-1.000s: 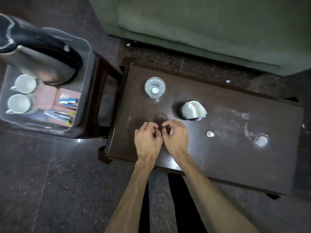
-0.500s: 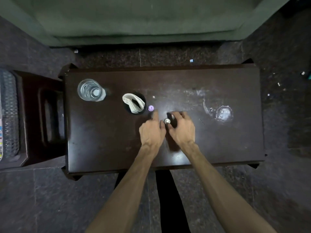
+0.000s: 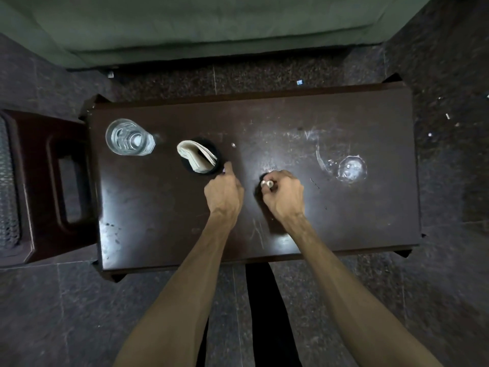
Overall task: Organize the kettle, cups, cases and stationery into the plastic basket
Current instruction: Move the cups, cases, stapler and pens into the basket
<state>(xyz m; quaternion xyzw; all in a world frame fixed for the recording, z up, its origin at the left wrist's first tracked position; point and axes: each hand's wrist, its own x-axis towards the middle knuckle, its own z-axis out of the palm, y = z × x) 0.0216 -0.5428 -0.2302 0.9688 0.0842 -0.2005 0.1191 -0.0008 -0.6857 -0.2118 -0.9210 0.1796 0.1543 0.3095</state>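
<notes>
The small pale cap-like object (image 3: 267, 184) lies on the dark wooden table (image 3: 344, 123), near the middle of its near half. It is too small to identify exactly; it may be a cap or an eraser belonging to the stationery. The right hand (image 3: 284, 196) is curled over it, fingers (image 3: 272, 189) closed around its near side — a pinch grip, with the pale end showing at the hand's left edge. No long axis can be read from this view.

The left hand (image 3: 225, 192) rests just beside the right, apart from it. Its fingers are folded and the index finger (image 3: 229, 166) is extended toward a tiny purple item (image 3: 224, 170) at the rim of the black holder (image 3: 209, 169). Whether the fingertip touches that item cannot be told.

The black holder contains folded paper napkins (image 3: 197, 156). Further left stands a clear drinking glass (image 3: 129, 137). A water ring (image 3: 350, 169) marks the table at right.

The plastic basket (image 3: 8, 181) shows only as a mesh edge at the far left, on a brown plastic stool (image 3: 60, 181). It lies well apart from both hands, to their left — the left hand is the nearer one, so transfer calls for a leftward carry across the table
</notes>
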